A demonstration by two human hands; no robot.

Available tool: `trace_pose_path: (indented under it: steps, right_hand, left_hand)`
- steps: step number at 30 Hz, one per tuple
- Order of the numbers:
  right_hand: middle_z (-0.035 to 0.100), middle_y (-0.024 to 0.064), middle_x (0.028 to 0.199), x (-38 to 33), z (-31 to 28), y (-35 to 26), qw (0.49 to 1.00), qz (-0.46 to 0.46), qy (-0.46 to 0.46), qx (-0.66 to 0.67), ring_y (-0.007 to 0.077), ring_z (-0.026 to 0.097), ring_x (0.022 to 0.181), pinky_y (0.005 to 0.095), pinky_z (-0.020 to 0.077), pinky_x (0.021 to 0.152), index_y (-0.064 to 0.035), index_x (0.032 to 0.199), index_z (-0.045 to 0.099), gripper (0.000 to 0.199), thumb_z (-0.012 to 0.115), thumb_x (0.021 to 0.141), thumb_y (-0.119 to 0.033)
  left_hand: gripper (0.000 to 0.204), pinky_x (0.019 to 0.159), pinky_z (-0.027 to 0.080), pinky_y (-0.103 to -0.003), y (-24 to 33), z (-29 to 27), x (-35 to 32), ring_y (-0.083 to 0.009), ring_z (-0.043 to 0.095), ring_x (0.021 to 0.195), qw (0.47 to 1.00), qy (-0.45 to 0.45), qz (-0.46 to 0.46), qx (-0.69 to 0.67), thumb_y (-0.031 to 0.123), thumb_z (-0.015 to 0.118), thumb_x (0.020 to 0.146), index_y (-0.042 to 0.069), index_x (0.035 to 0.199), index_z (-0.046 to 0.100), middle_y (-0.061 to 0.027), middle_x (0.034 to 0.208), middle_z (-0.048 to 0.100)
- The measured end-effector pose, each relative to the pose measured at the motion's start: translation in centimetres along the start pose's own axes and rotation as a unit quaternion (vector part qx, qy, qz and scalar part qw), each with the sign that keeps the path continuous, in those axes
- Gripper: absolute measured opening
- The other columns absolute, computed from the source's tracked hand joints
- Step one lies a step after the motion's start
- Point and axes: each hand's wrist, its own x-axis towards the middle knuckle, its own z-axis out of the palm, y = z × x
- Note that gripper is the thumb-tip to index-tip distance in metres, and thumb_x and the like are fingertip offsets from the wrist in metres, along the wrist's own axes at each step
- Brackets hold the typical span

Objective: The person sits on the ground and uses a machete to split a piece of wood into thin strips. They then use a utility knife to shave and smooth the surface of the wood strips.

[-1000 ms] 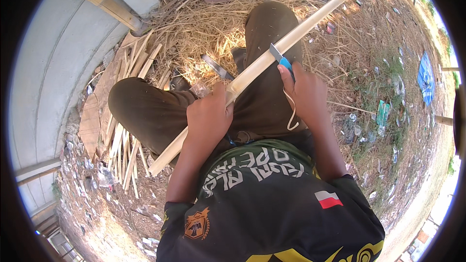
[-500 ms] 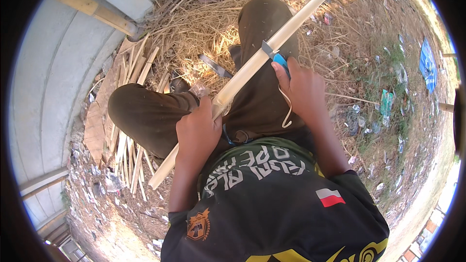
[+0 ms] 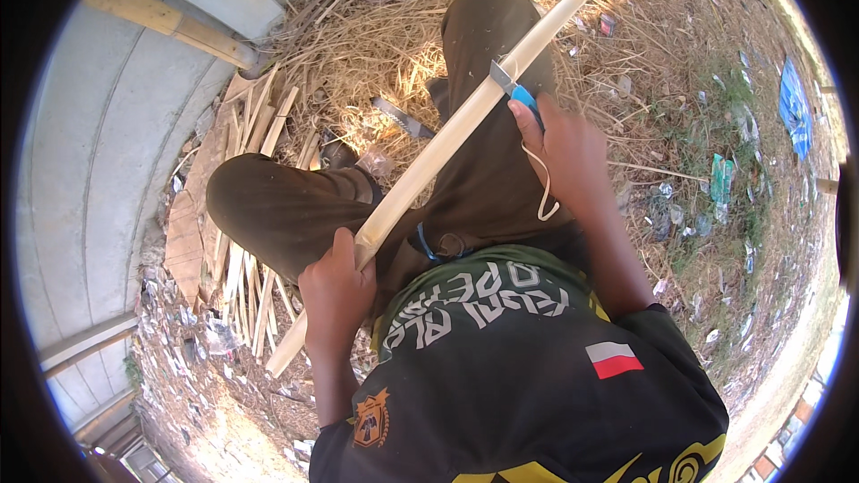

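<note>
One long, smooth, pale bamboo strip (image 3: 432,162) slants from about seven to one o'clock; the left hand (image 3: 337,288) curls closed around its lower part, the right hand (image 3: 569,145) grips a blue-handled knife (image 3: 523,97), metal blade (image 3: 501,77) against the strip.

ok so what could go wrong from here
The blue-handled metal knife in the bare right hand could slip off the long pale bamboo strip and nick the brown-trousered right leg beneath it.
The bare left hand holds the strip toward its lower end, so the far end might wobble.
The thin whitish cord hanging at the right hand might snag.
</note>
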Motion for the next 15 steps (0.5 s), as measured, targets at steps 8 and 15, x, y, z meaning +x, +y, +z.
trace_pose_path:
  steps: [8,15]
  right_hand:
    - [0.066,0.0214,0.069,-0.2,-0.4,-0.8,1.000,-0.006,-0.004,-0.008,0.0458,0.068,0.067,0.0556,0.0513,0.060,-0.0059,0.093,0.059,0.051,0.048,0.108,-0.053]
    - [0.066,0.0212,0.069,-0.4,-0.1,-1.1,1.000,-0.015,0.000,-0.026,0.0456,0.067,0.067,0.0551,0.0515,0.060,-0.0056,0.093,0.059,0.051,0.050,0.107,-0.053]
  left_hand:
    - [0.023,0.055,0.051,-0.049,-1.3,-1.2,-2.2,-0.0405,0.066,0.061,1.000,0.002,-0.008,0.007,0.013,0.071,0.087,0.007,0.085,0.050,-0.0151,0.066,0.063]
    - [0.024,0.054,0.050,-0.048,-2.2,-1.4,-2.8,-0.0403,0.066,0.061,1.000,-0.016,-0.013,0.000,0.011,0.072,0.085,0.007,0.087,0.049,-0.0165,0.066,0.062]
